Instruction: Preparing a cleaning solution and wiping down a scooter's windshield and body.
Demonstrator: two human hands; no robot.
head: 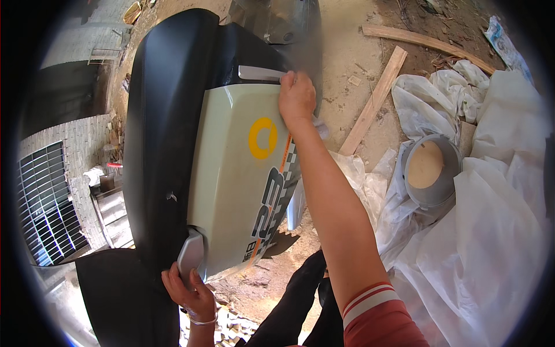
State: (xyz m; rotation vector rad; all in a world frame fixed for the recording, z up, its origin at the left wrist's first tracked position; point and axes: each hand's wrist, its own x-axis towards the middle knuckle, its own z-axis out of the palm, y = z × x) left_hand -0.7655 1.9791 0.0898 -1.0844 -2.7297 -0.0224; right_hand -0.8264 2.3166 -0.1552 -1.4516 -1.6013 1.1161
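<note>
A scooter with a long black seat and a cream side panel stands before me; the panel bears a yellow ring mark and a checkered strip. My left hand is at the lower end, its fingers and thumb around a silver-grey handle-like part. At the panel's far end, my right hand rests with curled fingers by the tip of a silver trim strip. Whether it grips something there is hidden.
Right of the scooter, wooden boards lie on dirt ground. Translucent plastic sheeting spreads around a grey bucket-like container with a tan round surface inside. A metal grille is at the left, and my dark-clad legs are below.
</note>
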